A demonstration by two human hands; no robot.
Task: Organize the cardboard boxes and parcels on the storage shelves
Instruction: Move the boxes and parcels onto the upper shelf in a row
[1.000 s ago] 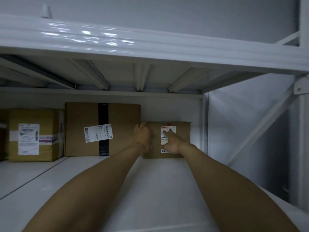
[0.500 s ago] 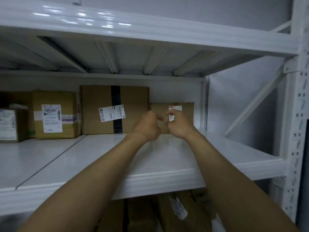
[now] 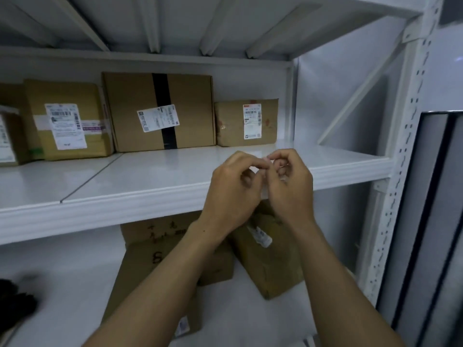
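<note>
On the middle shelf [image 3: 155,179] several cardboard boxes stand in a row against the back wall. At the right end is a small brown box [image 3: 230,123] with a white label. To its left stand a big box with a black tape stripe [image 3: 130,106] and a yellowish box [image 3: 37,116]. My left hand [image 3: 233,194] and my right hand [image 3: 290,189] hover together in front of the shelf edge, well away from the boxes. Their fingers are curled and their fingertips touch each other. I cannot tell whether anything tiny lies between the fingertips.
On the shelf below lie more parcels: a box with handwriting [image 3: 160,244], a tilted brown parcel [image 3: 273,269] and a flat one under my left forearm. A dark object [image 3: 15,301] sits at lower left. The white perforated upright [image 3: 400,156] and a dark panel [image 3: 431,221] bound the right side.
Both hands let go of the small brown box and drew back from the shelf's rear to its front edge. The view dropped, and the lower shelf has come into sight.
</note>
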